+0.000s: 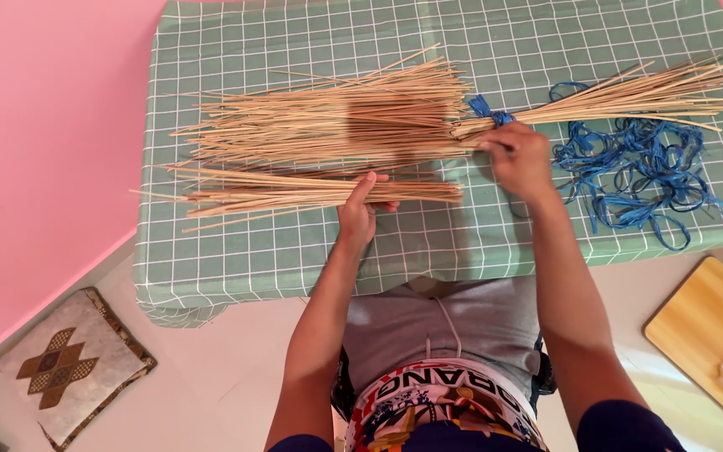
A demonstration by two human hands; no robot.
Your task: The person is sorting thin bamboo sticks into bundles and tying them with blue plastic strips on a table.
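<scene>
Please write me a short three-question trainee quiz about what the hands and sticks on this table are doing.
1. True or false: the left hand rests on the smaller loose bunch of sticks.
2. What colour is the cord tying the large stick bundle beside the right hand?
3. Where does the pile of loose blue strips lie on the checked tablecloth: A) left of the hands, B) right of the hands?

Key: 1 true; 2 blue; 3 B.

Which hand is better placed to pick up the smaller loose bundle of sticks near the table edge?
Probably the left hand: it already rests on the smaller bundle. The right hand is busy at the blue tie of the large bundle.
</scene>
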